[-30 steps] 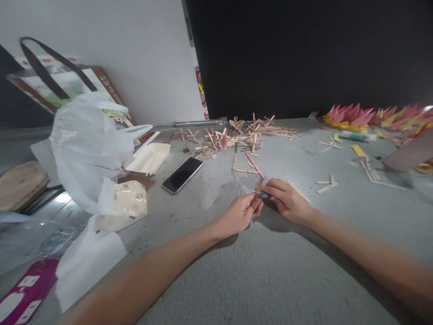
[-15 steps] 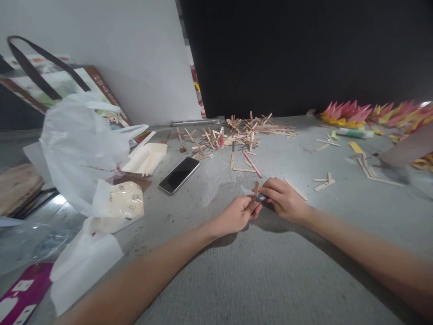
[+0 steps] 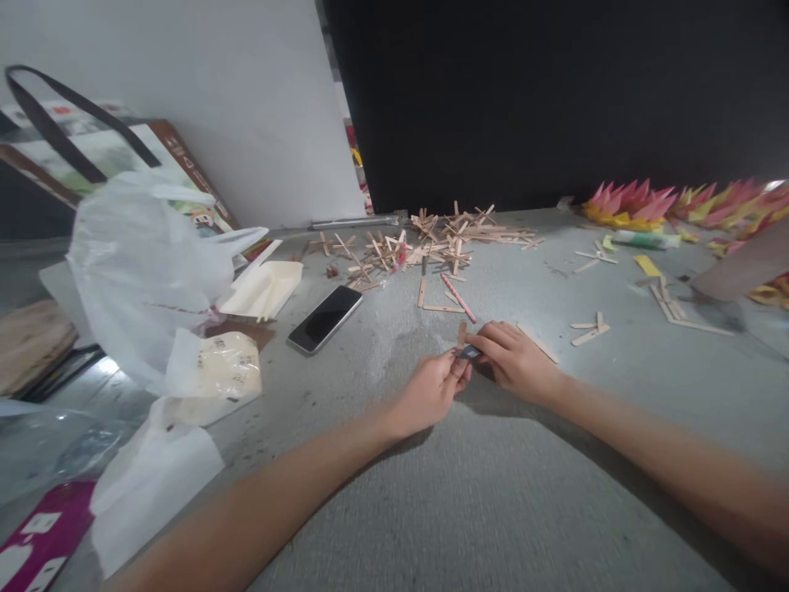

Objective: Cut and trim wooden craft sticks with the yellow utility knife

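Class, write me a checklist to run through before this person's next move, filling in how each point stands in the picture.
1. Left hand has a grip at the small dark piece: ok, fingertips closed at its near end.
2. Right hand meets it there: ok, fingers closed at the other end.
3. Which hand bears the short wooden stick rising between them: cannot tell, fingers hide its base.
4. Phone clear of both hands: ok, it lies apart, beyond the left forearm.
5. Stick pile sorted: not ok, many lie crisscrossed.
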